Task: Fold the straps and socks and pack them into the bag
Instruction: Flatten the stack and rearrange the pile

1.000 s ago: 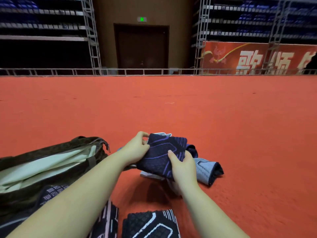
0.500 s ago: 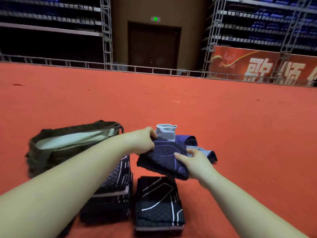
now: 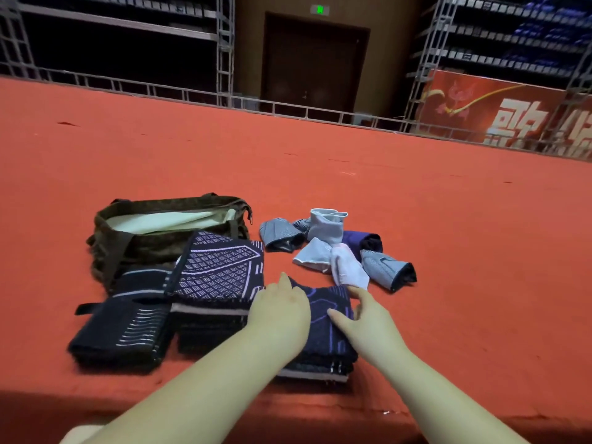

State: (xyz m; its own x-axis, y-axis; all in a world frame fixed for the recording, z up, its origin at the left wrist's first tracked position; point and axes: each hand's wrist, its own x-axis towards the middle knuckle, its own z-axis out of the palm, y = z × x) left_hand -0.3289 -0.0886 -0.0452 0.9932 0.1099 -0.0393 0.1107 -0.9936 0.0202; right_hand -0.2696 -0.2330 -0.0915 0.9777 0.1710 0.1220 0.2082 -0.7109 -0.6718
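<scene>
Landmark: the bag [image 3: 166,232], olive-brown, standing on the red carpet [image 3: 448,251] with its mouth open and pale lining showing.

Just in front of the bag, to its near left, a folded dark strap with white lines [image 3: 120,328] lies flat. Right of that, leaning against the bag's front, sits a stack topped by a strap with a grid pattern [image 3: 221,267]. Neither is in the bag yet.

Further right of the bag, at the near edge, is a third stack. Its top piece, a dark blue strap [image 3: 323,318], has both hands on it. The left hand [image 3: 280,312] rests flat on the strap's left half, fingers straight, gripping nothing. The right hand [image 3: 365,325] touches the right edge with loosely spread fingers, thumb laid across the cloth; it looks like a pat rather than a pinch.

Right of the bag and farther back, a loose heap of socks [image 3: 336,251], pale blue, grey and navy, lies unsorted, some rolled.

Judgement: the step in hand is seating the folded strap on its stack. To do it well, press evenly with both palms, square the edges with the layers beneath, and lift the hands straight up so the fold does not spring open. The socks remain to be folded, and packing has not begun.
</scene>
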